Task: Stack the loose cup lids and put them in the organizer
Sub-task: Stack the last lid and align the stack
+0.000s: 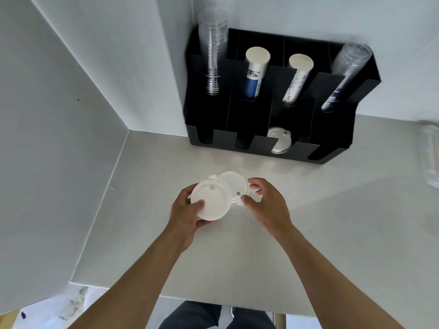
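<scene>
My left hand [186,216] grips a white round cup lid [211,201], thumb on its top face, a little above the pale counter. My right hand [266,203] pinches the edge of a second white lid [234,185], which lies partly under the first. A bit of another white lid [257,198] peeks out below the right fingers. The black organizer [261,144] stands against the back wall; its third lower slot holds several white lids [280,141] leaning upright.
The organizer's upper slots hold two stacks of clear cups [212,55] [344,74] and two sleeves of paper cups [255,70] [297,79]. A white wall closes the left side. Something clear and blurred [430,153] lies at the right edge. The counter's front edge [213,299] is near my body.
</scene>
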